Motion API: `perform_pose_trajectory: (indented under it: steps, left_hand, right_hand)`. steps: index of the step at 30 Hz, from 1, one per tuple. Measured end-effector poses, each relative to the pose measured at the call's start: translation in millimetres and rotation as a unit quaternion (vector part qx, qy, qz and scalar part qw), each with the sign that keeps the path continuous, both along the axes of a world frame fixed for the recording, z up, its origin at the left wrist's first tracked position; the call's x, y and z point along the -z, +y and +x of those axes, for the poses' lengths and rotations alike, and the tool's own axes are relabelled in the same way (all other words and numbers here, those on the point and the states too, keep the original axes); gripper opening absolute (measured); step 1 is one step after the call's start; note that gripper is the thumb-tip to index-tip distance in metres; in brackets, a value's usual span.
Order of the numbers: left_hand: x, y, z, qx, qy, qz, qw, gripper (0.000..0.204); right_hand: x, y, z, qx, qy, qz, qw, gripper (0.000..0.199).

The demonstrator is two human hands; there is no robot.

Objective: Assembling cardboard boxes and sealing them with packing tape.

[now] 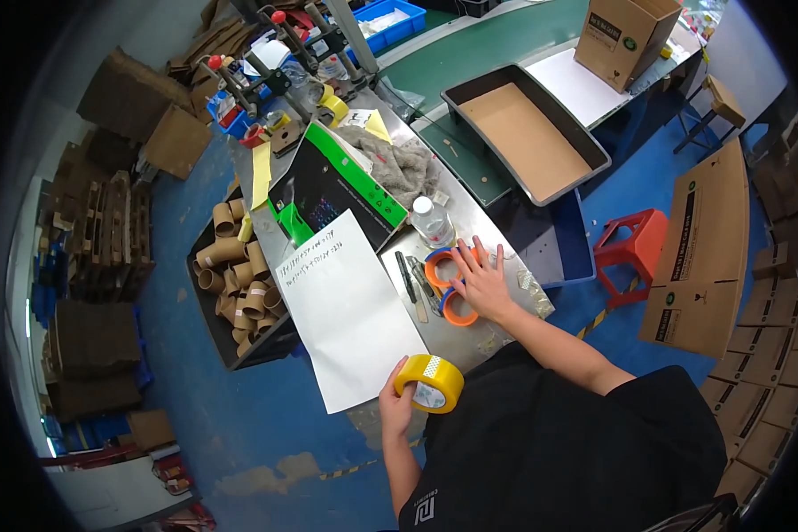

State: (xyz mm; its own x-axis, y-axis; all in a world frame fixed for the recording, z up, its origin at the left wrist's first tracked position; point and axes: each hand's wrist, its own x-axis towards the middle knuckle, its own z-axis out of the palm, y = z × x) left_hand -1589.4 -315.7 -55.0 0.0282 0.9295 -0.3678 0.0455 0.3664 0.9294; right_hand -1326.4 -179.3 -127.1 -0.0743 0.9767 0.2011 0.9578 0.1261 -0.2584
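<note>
My left hand (397, 403) grips a yellow roll of tape (430, 381) at the near edge of the steel table (505, 332), beside a white sheet of paper (350, 306) with handwriting along its top. My right hand (483, 282) lies flat with fingers spread on two orange-rimmed tape rolls (457, 309) further along the table. A knife and a pen-like tool (414, 284) lie just left of those rolls. A clear plastic bottle (431, 220) stands behind them.
A black and green box (332, 191) and a grey rag (399, 164) lie farther back. A dark bin of cardboard tubes (239, 279) sits left of the table. A black tray (528, 137), a red stool (629, 253) and cardboard boxes (705, 257) are to the right.
</note>
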Motion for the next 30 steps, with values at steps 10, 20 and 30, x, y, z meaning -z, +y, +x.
perform_pose_trajectory:
  steps: [10, 20, 30]
  left_hand:
    - [7, 24, -1, 0.049, -0.029, -0.007, 0.998, 0.046]
    - [27, 49, -41, 0.082, -0.042, -0.009, 0.996, 0.045]
    - [8, 77, -25, 0.125, -0.077, -0.023, 0.989, 0.045]
  right_hand:
    - [-11, 6, 3, 0.003, 0.018, -0.045, 0.999, 0.065]
    - [-1, -5, 14, -0.003, 0.083, -0.046, 0.995, 0.081]
    - [1, -100, 16, 0.083, 0.318, -0.189, 0.925, 0.08]
